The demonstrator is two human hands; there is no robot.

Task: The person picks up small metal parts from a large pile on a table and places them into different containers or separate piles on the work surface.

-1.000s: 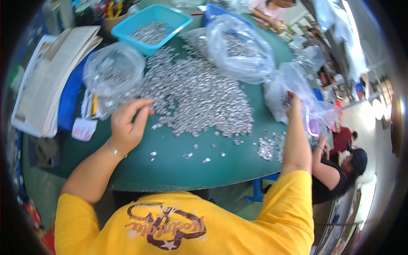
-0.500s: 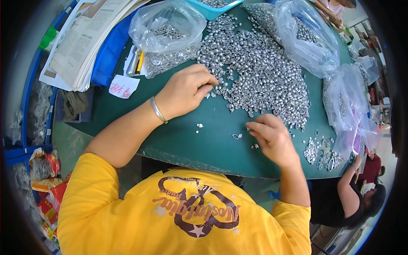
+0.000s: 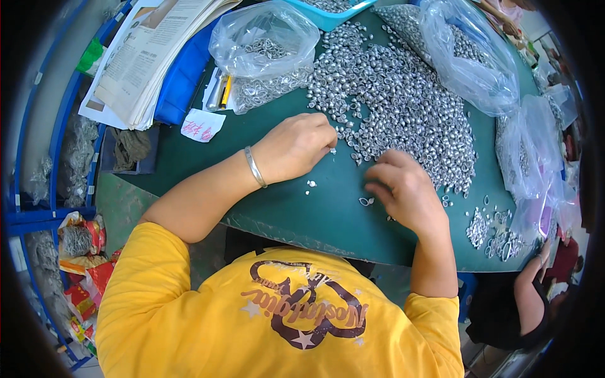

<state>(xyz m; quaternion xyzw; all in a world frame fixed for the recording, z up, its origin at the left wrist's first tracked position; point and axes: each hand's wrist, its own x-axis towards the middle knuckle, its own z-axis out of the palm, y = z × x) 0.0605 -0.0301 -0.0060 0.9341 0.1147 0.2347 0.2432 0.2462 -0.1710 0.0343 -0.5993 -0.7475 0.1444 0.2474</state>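
Note:
My left hand [image 3: 301, 146], with a silver bangle [image 3: 254, 166] on its wrist, is closed at the left edge of a heap of small silver metal pieces [image 3: 416, 107]. A small pale bit shows at its fingertips; the curled fingers hide what they hold. Near the heap's front edge hovers my right hand [image 3: 409, 192], its fingers bent and smeared by motion, so its grip is unclear. Below its thumb lies a small oval metal ring [image 3: 365, 201]. Between the hands, tiny silvery bits [image 3: 311, 184] rest on the green tabletop [image 3: 283, 214].
Clear bags of metal parts [image 3: 265, 47] stand at the back left, beside pens [image 3: 224, 92], a paper note [image 3: 203, 125] and stacked newspapers [image 3: 142, 63]. More plastic bags [image 3: 469, 63] line the right. Small sorted pieces [image 3: 478, 228] lie at front right. A person in black [image 3: 507, 309] is beyond.
My left hand has drawn slightly back from the heap. My right hand has moved up toward the heap's front edge. The whole view has shifted a little.

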